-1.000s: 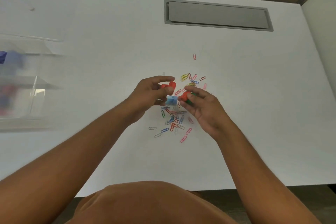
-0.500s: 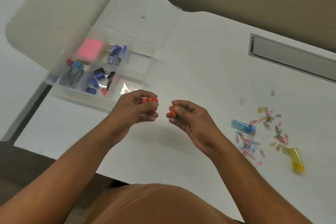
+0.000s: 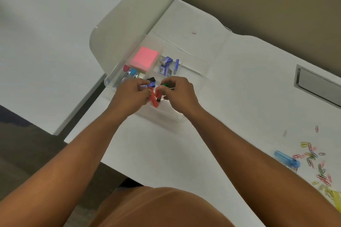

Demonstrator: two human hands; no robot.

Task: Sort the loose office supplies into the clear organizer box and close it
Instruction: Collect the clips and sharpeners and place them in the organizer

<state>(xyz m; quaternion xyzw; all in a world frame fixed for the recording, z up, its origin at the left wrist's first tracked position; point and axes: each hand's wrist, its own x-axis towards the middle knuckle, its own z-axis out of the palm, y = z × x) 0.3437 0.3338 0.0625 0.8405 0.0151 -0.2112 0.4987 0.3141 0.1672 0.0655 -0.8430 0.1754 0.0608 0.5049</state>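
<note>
The clear organizer box [image 3: 201,69] lies open at the desk's left edge. It holds a pink sticky-note pad [image 3: 144,59], blue staple boxes [image 3: 166,65] and several small clips. My left hand [image 3: 132,95] and my right hand [image 3: 180,92] hover over its near compartment. The left hand pinches a red clip [image 3: 154,99]. The right hand pinches a red clip [image 3: 158,94] and a green one [image 3: 165,85]. A pile of coloured paper clips [image 3: 316,164], a blue clip [image 3: 287,159] and a yellow clip [image 3: 336,199] lie loose at the far right.
A white divider panel [image 3: 132,24] rises just left of the box. A grey cable hatch [image 3: 319,86] is set into the desk at the right. The desk's front edge [image 3: 86,150] runs below my left forearm.
Both hands have carried the red and green clips leftward from the paper clip pile to above the box. The view has swung left with them.
</note>
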